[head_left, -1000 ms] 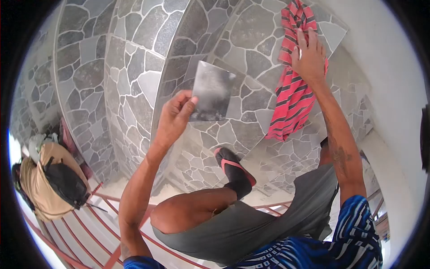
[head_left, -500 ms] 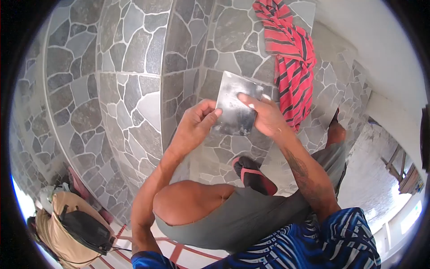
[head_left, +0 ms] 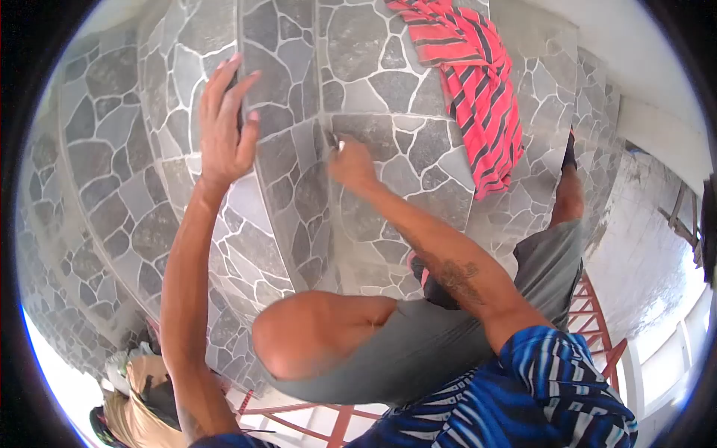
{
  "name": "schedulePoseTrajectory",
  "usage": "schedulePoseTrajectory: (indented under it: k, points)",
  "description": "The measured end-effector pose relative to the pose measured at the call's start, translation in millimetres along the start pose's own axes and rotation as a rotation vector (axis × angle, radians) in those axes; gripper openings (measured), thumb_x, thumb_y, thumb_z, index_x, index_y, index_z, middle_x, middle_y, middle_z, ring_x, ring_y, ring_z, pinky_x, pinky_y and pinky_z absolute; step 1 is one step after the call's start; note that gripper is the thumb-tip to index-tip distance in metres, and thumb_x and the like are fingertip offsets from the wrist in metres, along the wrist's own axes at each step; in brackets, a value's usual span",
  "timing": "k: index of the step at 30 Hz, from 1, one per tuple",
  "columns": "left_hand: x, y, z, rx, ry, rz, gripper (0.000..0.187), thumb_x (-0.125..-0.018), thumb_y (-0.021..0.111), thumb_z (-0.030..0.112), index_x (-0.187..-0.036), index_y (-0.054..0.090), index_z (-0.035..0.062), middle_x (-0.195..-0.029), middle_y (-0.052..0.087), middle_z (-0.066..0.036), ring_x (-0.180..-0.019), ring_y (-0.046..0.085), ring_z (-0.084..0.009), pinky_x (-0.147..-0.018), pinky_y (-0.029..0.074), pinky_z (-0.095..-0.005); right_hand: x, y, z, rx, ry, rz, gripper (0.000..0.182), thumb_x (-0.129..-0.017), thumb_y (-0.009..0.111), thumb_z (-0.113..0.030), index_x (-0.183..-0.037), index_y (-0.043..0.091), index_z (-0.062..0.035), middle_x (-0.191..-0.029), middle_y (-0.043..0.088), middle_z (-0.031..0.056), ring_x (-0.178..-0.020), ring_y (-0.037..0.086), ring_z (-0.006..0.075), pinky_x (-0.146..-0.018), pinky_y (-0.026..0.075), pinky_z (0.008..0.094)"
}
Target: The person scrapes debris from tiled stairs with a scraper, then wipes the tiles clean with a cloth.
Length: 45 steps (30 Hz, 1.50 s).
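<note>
My left hand (head_left: pixel 226 127) rests at the edge of a tiled step (head_left: pixel 261 216), its fingers stretched out and spread. A dark strip shows beside its fingers and thumb. Farther right, my right hand (head_left: pixel 351 164) is closed, with its fingertips at the joint where the step's upright face meets the flat stone-patterned tiles (head_left: pixel 403 160). A small dark tip pokes out past its fingers, and I cannot tell what it belongs to. The flat grey sheet from earlier does not show plainly now.
A red cloth with black stripes (head_left: pixel 485 97) lies on the tiles at the upper right. My bent knee (head_left: pixel 321 328) is close below the hands, and a sandalled foot (head_left: pixel 433 287) is partly hidden behind my right forearm. A tan and black bag (head_left: pixel 142 396) sits at the lower left.
Both hands have parted from the grey sheet they held together. My left hand has moved up and left onto the step edge; my right has moved left to the tile joint.
</note>
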<state>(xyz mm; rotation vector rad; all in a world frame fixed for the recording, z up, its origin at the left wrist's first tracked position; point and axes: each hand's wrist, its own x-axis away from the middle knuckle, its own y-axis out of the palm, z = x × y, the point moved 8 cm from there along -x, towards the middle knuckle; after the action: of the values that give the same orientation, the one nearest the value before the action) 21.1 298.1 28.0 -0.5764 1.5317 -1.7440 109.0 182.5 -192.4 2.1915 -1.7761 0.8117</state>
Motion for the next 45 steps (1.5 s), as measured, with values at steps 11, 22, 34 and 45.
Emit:
schedulePoseTrajectory:
  k: [11,22,34,45]
  points:
    - [0.2,5.9,-5.5,-0.007,-0.017,-0.014,0.045,-0.083,0.052,0.012,-0.126,0.06,0.002,-0.148,0.045,-0.019,-0.137,0.04,-0.035,-0.115,0.028,-0.0463,3.8,15.8,-4.3,-0.241,0.026,0.289,0.033,-0.088,0.055,-0.008,-0.118,0.064,0.0024,-0.11,0.064,0.0258,-0.102,0.062,0.0435,-0.09,0.05,0.0445]
    - [0.0,5.3,-6.7,-0.009,-0.016,0.006,0.045,-0.079,0.051,0.011,-0.121,0.063,0.0021,-0.147,0.046,-0.019,-0.136,0.041,-0.0361,-0.114,0.028,-0.0466,-5.5,10.8,-3.1,-0.146,-0.108,0.316,0.029,-0.086,0.057,-0.006,-0.111,0.066,0.0034,-0.107,0.067,0.0254,-0.099,0.064,0.0427,-0.088,0.05,0.0451]
    - [-1.0,4.5,-1.5,-0.026,0.0,0.03,0.044,-0.078,0.05,0.01,-0.119,0.062,0.0023,-0.146,0.046,-0.018,-0.135,0.042,-0.0355,-0.112,0.03,-0.0465,-14.8,13.4,-2.0,-0.042,-0.069,0.296,0.034,-0.086,0.057,-0.012,-0.115,0.066,0.0027,-0.109,0.067,0.0254,-0.103,0.062,0.043,-0.092,0.05,0.0458]
    - [2.0,6.5,-3.9,-0.015,-0.028,-0.021,0.041,-0.086,0.049,0.017,-0.121,0.063,0.0022,-0.15,0.043,-0.018,-0.137,0.039,-0.0358,-0.114,0.028,-0.046,-15.7,11.6,-11.1,-0.025,-0.032,0.247,0.035,-0.084,0.059,-0.011,-0.117,0.065,-0.0016,-0.113,0.065,0.0208,-0.102,0.063,0.0395,-0.09,0.05,0.048]
